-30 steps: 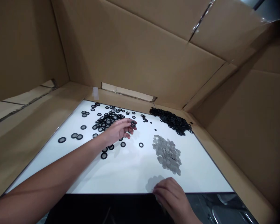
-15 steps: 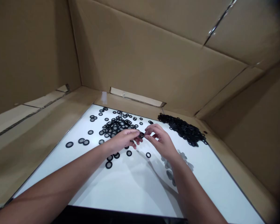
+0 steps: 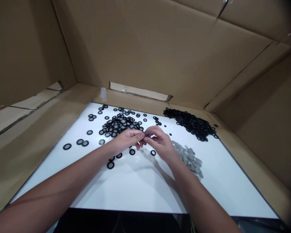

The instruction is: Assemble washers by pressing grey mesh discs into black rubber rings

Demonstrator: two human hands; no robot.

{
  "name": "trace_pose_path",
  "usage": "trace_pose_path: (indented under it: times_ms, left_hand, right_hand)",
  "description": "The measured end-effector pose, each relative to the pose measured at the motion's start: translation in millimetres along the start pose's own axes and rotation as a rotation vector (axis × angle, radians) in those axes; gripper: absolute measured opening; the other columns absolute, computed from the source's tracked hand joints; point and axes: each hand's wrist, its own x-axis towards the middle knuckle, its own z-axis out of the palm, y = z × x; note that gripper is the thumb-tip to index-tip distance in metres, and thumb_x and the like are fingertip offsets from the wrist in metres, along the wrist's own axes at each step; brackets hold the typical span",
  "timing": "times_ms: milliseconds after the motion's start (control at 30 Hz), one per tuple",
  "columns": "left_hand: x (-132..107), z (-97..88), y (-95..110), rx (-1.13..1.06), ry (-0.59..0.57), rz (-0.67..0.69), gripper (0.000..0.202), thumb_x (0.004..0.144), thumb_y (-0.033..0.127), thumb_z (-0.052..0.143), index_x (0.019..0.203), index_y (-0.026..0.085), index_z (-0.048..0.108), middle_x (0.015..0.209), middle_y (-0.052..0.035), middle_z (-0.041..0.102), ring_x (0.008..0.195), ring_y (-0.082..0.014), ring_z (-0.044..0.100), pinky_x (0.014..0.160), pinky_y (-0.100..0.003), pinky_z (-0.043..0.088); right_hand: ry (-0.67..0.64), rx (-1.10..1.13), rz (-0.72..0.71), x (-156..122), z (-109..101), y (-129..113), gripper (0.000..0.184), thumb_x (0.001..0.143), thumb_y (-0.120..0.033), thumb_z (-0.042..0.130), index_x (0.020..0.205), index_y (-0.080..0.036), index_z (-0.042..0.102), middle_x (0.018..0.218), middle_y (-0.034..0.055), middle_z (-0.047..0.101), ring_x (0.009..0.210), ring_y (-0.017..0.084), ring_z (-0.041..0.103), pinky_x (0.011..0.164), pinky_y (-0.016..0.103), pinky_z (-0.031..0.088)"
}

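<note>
My left hand and my right hand meet above the middle of the white board. Their fingertips pinch a small black ring between them, mostly hidden by the fingers. Behind and left of my left hand spreads a heap of black rings with grey discs inside. A pile of thin grey discs lies beside my right wrist. One lone black ring rests on the board just below my right hand.
A dense pile of plain black rings sits at the board's far right edge. Several disc-filled rings, such as a black ring at the left, lie scattered. Tall cardboard walls stand around the back and sides.
My hands have closed in around the black ring, which shows less now. The view has shifted slightly, and more of the grey disc pile is visible beside my right arm.
</note>
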Motion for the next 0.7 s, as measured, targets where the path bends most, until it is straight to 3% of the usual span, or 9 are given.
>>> trace_pose_path:
  times_ms: [200,333,500,633,700]
  left_hand:
    - [0,-3.3,0,0.045,-0.006,-0.001,0.037,0.089,0.047,0.059,0.079,0.012,0.064,0.075,-0.0041,0.063,0.065,-0.0119,0.058,0.061,-0.025,0.048]
    - [0,-2.3,0,0.086,0.084,-0.056,0.039,0.089,0.050,0.057,0.081,0.013,0.064,0.074,-0.0046,0.066,0.058,-0.0106,0.058,0.055,-0.023,0.044]
    - [-1,4.4,4,0.222,0.114,-0.050,0.043,0.092,0.053,0.050,0.076,0.014,0.058,0.067,-0.0025,0.064,0.049,-0.0090,0.055,0.047,-0.020,0.041]
    - [-2,6.8,0,0.419,0.166,0.018,0.046,0.095,0.053,0.043,0.072,0.015,0.055,0.061,-0.0010,0.061,0.047,-0.0084,0.053,0.047,-0.020,0.041]
    - [-2,6.9,-1,0.416,0.140,0.043,0.047,0.097,0.052,0.039,0.074,0.015,0.055,0.063,-0.0013,0.062,0.048,-0.0083,0.053,0.048,-0.020,0.041]
  right_hand:
    - [0.024,0.045,0.022,-2,4,1,0.023,0.085,-0.035,0.066,0.103,-0.022,0.060,0.100,0.0052,0.061,0.082,0.016,0.057,0.065,0.027,0.048]
    - [0.104,-0.137,0.022,-5,5,2,0.023,0.094,-0.039,0.051,0.083,-0.019,0.054,0.078,0.0013,0.056,0.071,0.014,0.052,0.061,0.026,0.040]
    - [0.049,-0.316,-0.006,-7,10,-1,0.038,0.097,-0.037,0.046,0.063,-0.019,0.041,0.060,-0.0031,0.042,0.057,0.011,0.041,0.057,0.026,0.031]
    - [0.091,-0.213,0.028,-8,16,0,0.040,0.097,-0.039,0.046,0.062,-0.020,0.037,0.057,-0.0040,0.038,0.055,0.010,0.036,0.053,0.025,0.029]
    - [0.104,-0.113,0.068,-8,17,1,0.041,0.097,-0.041,0.045,0.062,-0.020,0.037,0.056,-0.0043,0.038,0.054,0.010,0.036,0.052,0.024,0.030]
